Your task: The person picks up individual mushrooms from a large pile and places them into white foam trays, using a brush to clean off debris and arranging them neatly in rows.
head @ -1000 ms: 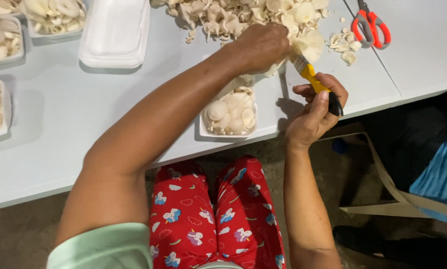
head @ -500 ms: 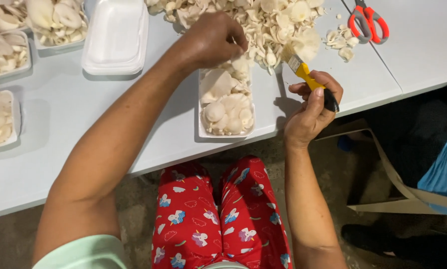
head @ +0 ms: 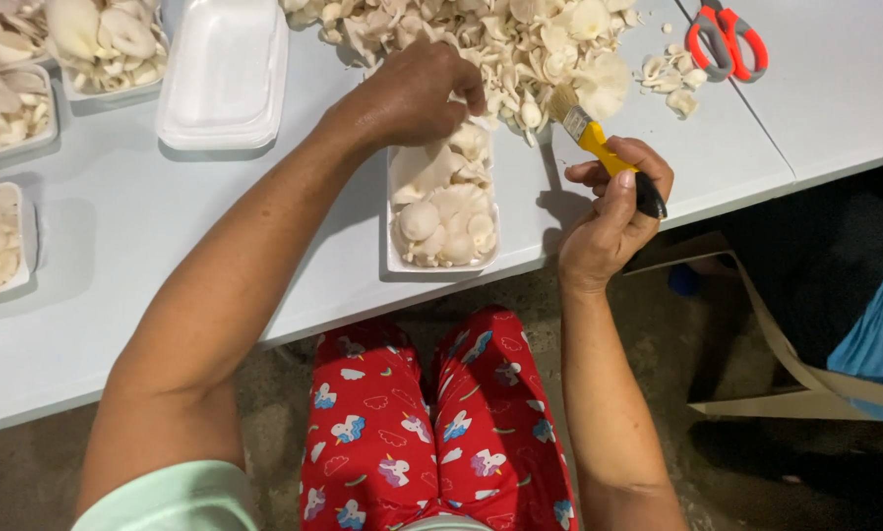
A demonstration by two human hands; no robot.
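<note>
While I've got both hands busy, quick rundown of the bench:

Left hand: my left hand (head: 417,93) is curled narrow over the far end of the tray (head: 441,258), fingers pinched among the mushrooms right where the tray meets the pile. Can't honestly tell if there's one piece in the pinch or just fingertips poking.

Right hand: my right hand (head: 613,211) is closed round the brush (head: 608,147), yellow ferrule, black handle, bristles pointing up at the pile edge. It hangs just off the table's near edge, apart from the tray.

Tray: white foam, right in front of me near the table edge, nearly full of oyster mushrooms (head: 441,202), caps overlapping.

Pile: the big loose pile (head: 490,39) sits just behind the tray, touching its far end.

How I'd do it well: I reckon light pinches only, these caps tear easily. Lay each piece flat, fill gaps at the far end, don't press down. Keep the bristles off the packed ones.

Further out: an empty tray (head: 225,74) to the left, more filled trays (head: 13,128) past it, and scissors (head: 727,39) with red-orange handles off to the right, well apart.

Table: pale grey table (head: 146,256), two tops butted together on the right.
</note>
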